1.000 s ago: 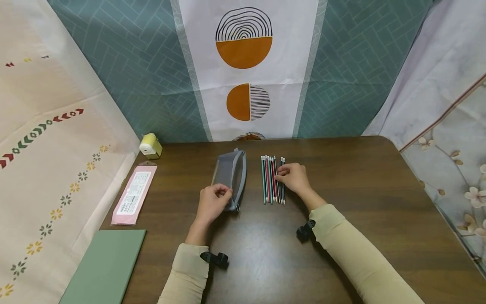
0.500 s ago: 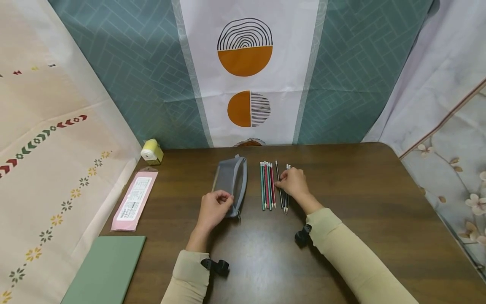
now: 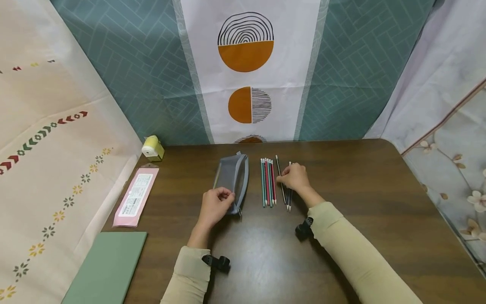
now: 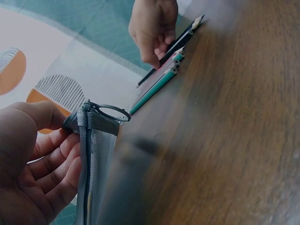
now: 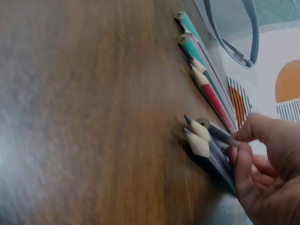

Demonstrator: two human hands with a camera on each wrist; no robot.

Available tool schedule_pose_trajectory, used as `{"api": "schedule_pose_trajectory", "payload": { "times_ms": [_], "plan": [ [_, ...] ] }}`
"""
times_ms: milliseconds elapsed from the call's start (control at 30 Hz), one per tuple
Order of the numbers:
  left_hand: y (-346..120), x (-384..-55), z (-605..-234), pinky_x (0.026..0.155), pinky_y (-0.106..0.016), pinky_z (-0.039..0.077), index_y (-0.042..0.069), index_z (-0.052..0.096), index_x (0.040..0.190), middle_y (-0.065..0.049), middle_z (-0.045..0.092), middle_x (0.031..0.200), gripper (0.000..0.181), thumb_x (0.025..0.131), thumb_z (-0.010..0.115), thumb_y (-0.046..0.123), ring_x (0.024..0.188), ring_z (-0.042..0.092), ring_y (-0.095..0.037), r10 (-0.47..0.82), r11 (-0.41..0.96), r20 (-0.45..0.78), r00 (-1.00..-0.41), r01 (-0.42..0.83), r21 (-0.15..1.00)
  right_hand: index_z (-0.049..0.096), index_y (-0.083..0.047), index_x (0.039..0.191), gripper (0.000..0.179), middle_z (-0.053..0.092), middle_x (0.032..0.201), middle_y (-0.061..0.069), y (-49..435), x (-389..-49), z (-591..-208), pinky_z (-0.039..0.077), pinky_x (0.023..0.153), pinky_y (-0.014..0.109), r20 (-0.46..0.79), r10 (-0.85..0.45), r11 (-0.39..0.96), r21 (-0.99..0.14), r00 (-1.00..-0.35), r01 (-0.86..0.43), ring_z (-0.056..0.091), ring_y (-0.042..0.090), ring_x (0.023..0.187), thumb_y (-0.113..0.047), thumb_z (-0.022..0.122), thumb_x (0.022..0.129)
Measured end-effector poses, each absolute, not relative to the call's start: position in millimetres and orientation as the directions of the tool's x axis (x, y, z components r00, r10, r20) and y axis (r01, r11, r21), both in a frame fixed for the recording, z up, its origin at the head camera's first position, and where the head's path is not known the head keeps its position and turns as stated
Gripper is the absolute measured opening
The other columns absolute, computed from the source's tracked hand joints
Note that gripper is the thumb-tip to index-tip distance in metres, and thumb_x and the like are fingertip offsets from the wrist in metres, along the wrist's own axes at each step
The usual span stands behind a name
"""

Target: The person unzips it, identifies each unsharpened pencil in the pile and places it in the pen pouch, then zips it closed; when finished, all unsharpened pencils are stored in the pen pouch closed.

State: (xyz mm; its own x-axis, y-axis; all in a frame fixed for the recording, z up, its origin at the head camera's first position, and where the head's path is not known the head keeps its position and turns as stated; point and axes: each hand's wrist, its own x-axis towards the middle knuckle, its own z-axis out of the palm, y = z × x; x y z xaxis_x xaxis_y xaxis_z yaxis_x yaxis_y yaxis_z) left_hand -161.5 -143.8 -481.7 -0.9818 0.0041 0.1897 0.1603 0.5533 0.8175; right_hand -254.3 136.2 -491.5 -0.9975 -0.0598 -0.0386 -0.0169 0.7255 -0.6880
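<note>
My left hand (image 3: 215,206) pinches the near end of a grey mesh pencil case (image 3: 228,166), thumb against the fingers. The case lies with its zip parted along the right side, and its zipper pull ring (image 4: 112,112) juts out beside the thumb in the left wrist view. My right hand (image 3: 296,177) pinches several dark pencils (image 5: 201,140) between thumb and curled fingers, their sharpened ends toward me. One of these slants away from the others, its far end (image 3: 277,161) to the left. Green and red pencils (image 3: 268,181) lie side by side between case and hand.
On the left are a pink package (image 3: 136,196) with a white label, a yellow pencil sharpener (image 3: 153,148) at the back corner and a green board (image 3: 104,266) near the front. Patterned cloth (image 3: 182,84) hangs behind the brown table (image 3: 258,257).
My right hand has drawn the dark pencils a little rightward, opening a gap from the green and red ones, and one dark pencil has turned aslant. The left hand stays on the pencil case.
</note>
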Motion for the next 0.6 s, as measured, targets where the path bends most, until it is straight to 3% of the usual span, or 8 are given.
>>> {"api": "schedule_pose_trajectory", "payload": {
  "times_ms": [133, 367, 600],
  "plan": [
    [-142.5, -161.1, -480.8, 0.057, -0.023, 0.047, 0.005, 0.074, 0.079, 0.001, 0.066, 0.066, 0.010, 0.088, 0.074, 0.010, 0.058, 0.057, -0.009, -0.001, 0.559, 0.188, -0.982, 0.155, 0.815, 0.077, 0.002, 0.096, 0.022, 0.075, 0.086, 0.014, 140.3, -253.5, -491.1, 0.058, 0.065, 0.036, -0.077, -0.082, 0.651, -0.759, -0.994, 0.005, 0.067, 0.015, 0.059, -0.019, 0.077, 0.088],
    [-141.6, -160.8, -478.0, 0.056, -0.023, 0.047, 0.005, 0.074, 0.079, 0.001, 0.065, 0.067, 0.011, 0.088, 0.073, 0.011, 0.059, 0.056, -0.010, -0.011, 0.547, 0.184, -0.983, 0.148, 0.824, 0.068, 0.010, 0.118, 0.033, 0.071, 0.104, 0.022, 145.4, -254.3, -486.4, 0.059, 0.067, 0.029, -0.159, -0.084, 0.439, -0.892, -0.984, 0.107, 0.067, 0.015, 0.070, -0.013, 0.066, 0.094],
    [-138.7, -159.6, -476.1, 0.056, -0.023, 0.046, 0.005, 0.074, 0.078, 0.001, 0.065, 0.066, 0.011, 0.088, 0.074, 0.010, 0.058, 0.055, -0.010, -0.017, 0.546, 0.195, -0.981, 0.155, 0.823, 0.062, 0.015, 0.123, 0.033, 0.068, 0.097, 0.017, 136.8, -246.4, -482.1, 0.057, 0.064, 0.024, -0.254, -0.174, 0.189, -0.957, -0.952, 0.221, 0.064, 0.012, 0.068, -0.006, 0.061, 0.098]
  ]
}}
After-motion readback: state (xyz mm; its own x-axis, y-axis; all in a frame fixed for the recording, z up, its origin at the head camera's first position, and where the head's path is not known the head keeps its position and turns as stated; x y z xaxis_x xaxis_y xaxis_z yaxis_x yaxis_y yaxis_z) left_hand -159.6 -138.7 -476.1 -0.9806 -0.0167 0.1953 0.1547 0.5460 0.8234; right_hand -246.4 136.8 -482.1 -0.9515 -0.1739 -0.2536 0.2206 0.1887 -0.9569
